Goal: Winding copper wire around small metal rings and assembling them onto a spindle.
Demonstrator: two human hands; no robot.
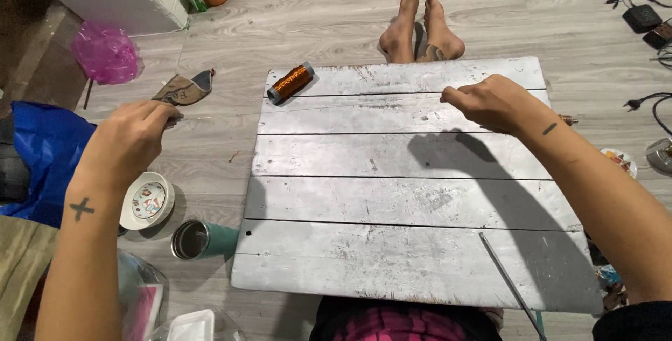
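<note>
Fabric scrap (185,89) pinched in my closed left hand (129,141), raised off the grey plank board (392,194); my right hand (490,101) is closed too, though whether it holds anything I cannot tell, copper wire spool (290,82) lying nearby

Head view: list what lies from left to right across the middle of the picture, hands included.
Blue bag → left hand gripping a small brown pouch → spool of copper wire on the grey wooden board → right hand → small painted dish.

A worn wooden worktop (392,194) of scuffed, silvery-painted planks carries a glossy spool of copper wire (290,82) and a thin metal rod (509,283), above matt grey wood-grain floor (315,12); crinkled pink plastic bag (105,52) nearby.
</note>
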